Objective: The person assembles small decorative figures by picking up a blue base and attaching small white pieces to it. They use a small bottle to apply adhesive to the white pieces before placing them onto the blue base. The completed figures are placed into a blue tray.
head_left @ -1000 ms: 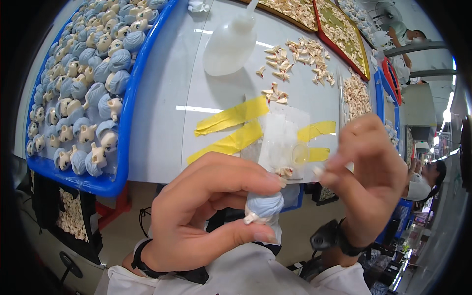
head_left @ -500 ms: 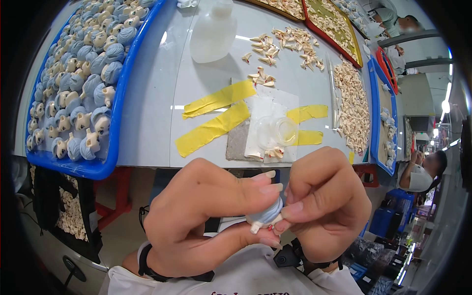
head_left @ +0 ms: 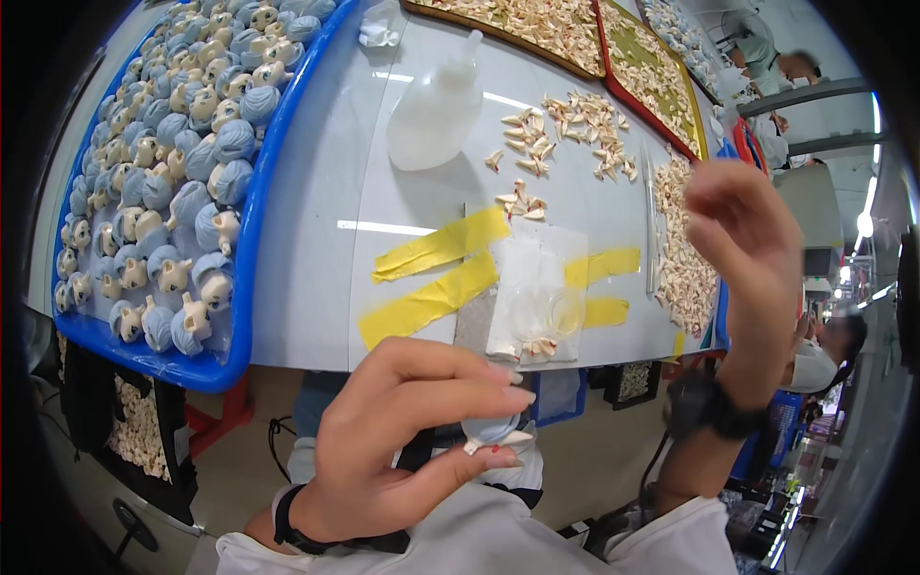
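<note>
My left hand [head_left: 412, 431] pinches a small figure head [head_left: 491, 428] with light blue hair between thumb and fingers, low in front of the table edge. A pointed cream piece sticks out at the head's right side, and a red spot shows below. My right hand [head_left: 743, 225] is raised at the right, its fingers curved and apart, slightly blurred, with nothing visible in them. Behind and below it lies a heap of small pointed cream pieces [head_left: 685, 287]. Before me on the table, a small clear round dish [head_left: 563, 311] rests on a white pad [head_left: 517, 287].
A blue tray [head_left: 240, 326] full of blue-haired heads stands at left. Yellow tape strips [head_left: 431, 297] flank the pad. A translucent squeeze bottle [head_left: 436, 115] stands farther back, near loose cream pieces [head_left: 585, 125]. A red-edged tray [head_left: 647, 110] lies at the far right. Other people are beyond.
My right hand has let go of the head and moved up and right toward the heap of pieces. My left hand still holds the head. The whole view has shifted slightly.
</note>
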Demonstrator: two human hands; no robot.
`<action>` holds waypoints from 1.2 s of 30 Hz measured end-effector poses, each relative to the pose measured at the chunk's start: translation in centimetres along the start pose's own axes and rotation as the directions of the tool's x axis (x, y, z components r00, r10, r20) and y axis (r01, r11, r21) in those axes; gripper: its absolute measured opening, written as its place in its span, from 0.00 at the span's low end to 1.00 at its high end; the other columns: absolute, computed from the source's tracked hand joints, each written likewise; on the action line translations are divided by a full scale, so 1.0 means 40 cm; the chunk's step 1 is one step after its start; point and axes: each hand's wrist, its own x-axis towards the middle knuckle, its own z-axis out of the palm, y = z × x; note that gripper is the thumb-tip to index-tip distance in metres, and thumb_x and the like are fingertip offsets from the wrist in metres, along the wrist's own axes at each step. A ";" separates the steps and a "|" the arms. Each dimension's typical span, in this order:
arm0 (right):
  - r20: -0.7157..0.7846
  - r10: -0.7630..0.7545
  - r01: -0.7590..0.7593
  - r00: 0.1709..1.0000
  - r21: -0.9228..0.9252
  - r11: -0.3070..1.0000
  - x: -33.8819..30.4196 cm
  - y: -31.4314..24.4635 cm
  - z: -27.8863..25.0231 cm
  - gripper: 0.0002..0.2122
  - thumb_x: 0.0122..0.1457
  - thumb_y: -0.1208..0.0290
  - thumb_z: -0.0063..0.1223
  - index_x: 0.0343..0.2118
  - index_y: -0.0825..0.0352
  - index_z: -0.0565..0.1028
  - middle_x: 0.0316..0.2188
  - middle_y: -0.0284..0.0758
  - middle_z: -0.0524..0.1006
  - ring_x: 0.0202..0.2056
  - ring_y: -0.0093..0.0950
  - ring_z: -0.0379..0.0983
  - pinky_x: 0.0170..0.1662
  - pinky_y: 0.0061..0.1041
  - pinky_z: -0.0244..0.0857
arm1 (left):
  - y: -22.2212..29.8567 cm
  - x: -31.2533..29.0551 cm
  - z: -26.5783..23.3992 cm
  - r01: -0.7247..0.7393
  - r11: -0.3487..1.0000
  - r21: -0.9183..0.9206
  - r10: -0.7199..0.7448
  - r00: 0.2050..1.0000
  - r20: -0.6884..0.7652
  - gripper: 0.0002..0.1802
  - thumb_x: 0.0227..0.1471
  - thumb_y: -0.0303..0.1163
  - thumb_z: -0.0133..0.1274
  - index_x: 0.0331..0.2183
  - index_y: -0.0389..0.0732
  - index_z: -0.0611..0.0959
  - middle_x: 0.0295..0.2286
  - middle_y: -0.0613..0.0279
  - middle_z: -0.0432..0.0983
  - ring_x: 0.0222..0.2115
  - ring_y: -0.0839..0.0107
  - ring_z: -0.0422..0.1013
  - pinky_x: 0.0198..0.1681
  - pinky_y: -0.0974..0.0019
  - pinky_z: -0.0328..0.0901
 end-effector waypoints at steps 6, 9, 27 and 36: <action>0.233 -0.124 0.206 0.964 -0.373 0.905 0.175 0.163 0.009 0.17 0.45 0.81 0.53 0.41 0.65 0.72 0.40 0.33 0.74 0.40 0.24 0.68 0.43 0.21 0.62 | 0.005 0.011 -0.001 0.042 0.996 -0.076 -0.041 0.999 0.016 0.17 0.36 0.18 0.61 0.33 0.33 0.76 0.35 0.51 0.65 0.33 0.65 0.72 0.35 0.64 0.72; 0.238 -0.081 0.181 0.968 -0.436 0.882 0.194 0.162 0.047 0.17 0.45 0.83 0.53 0.41 0.64 0.73 0.38 0.31 0.73 0.38 0.20 0.67 0.42 0.20 0.62 | 0.008 0.020 -0.010 0.017 0.997 -0.070 -0.016 1.000 0.021 0.16 0.36 0.18 0.61 0.32 0.33 0.77 0.34 0.51 0.66 0.32 0.63 0.73 0.35 0.65 0.72; 0.018 -0.200 0.193 0.980 -0.353 0.915 0.149 0.077 0.087 0.03 0.48 0.81 0.52 0.27 0.73 0.72 0.23 0.39 0.75 0.24 0.25 0.72 0.31 0.21 0.64 | 0.018 0.009 -0.027 0.061 0.998 -0.035 -0.061 0.998 -0.001 0.17 0.36 0.15 0.59 0.34 0.32 0.76 0.34 0.51 0.65 0.32 0.65 0.72 0.36 0.64 0.73; -0.040 0.021 -0.019 0.999 0.039 0.999 0.071 0.066 0.054 0.02 0.50 0.82 0.51 0.28 0.71 0.71 0.27 0.31 0.74 0.29 0.17 0.70 0.34 0.15 0.62 | 0.042 -0.011 -0.010 0.153 0.981 -0.117 -0.170 0.974 -0.151 0.18 0.34 0.20 0.63 0.34 0.37 0.79 0.33 0.55 0.73 0.35 0.65 0.70 0.37 0.68 0.65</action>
